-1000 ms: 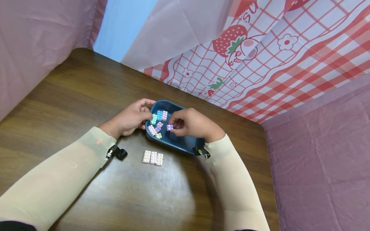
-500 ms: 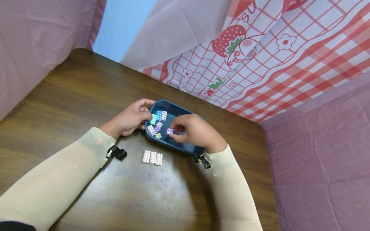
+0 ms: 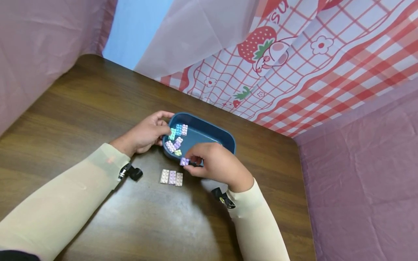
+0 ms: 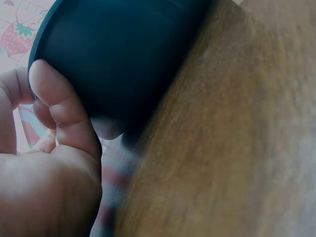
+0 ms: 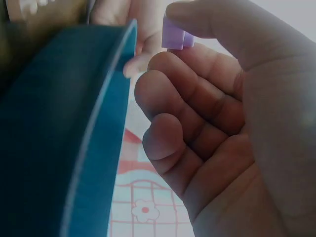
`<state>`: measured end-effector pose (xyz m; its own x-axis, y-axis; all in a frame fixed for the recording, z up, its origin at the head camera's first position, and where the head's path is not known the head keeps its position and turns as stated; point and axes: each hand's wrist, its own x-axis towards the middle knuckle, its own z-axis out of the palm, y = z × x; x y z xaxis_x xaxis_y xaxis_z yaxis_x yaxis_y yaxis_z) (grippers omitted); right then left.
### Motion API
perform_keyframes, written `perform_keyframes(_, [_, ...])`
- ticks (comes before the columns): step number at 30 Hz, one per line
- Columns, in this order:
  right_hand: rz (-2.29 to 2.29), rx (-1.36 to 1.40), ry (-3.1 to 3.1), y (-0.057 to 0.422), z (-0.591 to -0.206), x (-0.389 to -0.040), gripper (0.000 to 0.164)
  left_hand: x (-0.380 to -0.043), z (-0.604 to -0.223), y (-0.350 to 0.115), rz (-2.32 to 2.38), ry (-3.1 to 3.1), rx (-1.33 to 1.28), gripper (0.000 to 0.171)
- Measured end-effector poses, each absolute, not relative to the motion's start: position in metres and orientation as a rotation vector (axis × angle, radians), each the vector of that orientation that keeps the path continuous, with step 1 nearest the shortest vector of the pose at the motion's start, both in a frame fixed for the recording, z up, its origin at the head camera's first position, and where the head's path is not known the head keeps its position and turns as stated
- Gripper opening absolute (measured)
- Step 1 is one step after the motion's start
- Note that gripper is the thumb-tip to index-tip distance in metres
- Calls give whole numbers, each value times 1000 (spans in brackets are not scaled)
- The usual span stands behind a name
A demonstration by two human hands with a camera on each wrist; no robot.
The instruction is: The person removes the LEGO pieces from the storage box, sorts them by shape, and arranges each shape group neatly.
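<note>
A dark blue tray (image 3: 225,135) stands on the table, its left end gripped by my left hand (image 3: 148,133); in the left wrist view that thumb (image 4: 54,96) lies over the rim. Between thumb and forefinger, my right hand (image 3: 215,161) pinches a small purple toy building brick (image 3: 184,161) at the tray's near rim. The right wrist view shows the same purple brick (image 5: 174,35) at the fingertips. Inside the tray's left end lie a mint brick (image 3: 172,134), a blue brick (image 3: 178,129), a yellow-green brick (image 3: 177,152) and several pink and purple ones.
In front of the tray, a lilac brick (image 3: 172,177) lies between two cream bricks, side by side on the wooden table (image 3: 143,221). A strawberry-print cloth (image 3: 261,72) hangs behind, and plain pinkish cloth (image 3: 359,163) borders the right side.
My right hand has carried the purple brick from inside the tray toward me, to the near rim, uncovering the tray's right end. My left hand keeps its grip.
</note>
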<state>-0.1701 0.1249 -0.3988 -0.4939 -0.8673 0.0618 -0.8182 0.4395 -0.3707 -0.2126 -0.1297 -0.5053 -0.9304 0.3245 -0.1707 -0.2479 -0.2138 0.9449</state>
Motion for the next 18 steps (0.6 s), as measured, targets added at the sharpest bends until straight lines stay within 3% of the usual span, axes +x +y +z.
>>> perform_keyframes(18, [-436, -1558, 2526, 107, -437, -130, 13, -212, -503, -131, 2167, 1717, 87, 64])
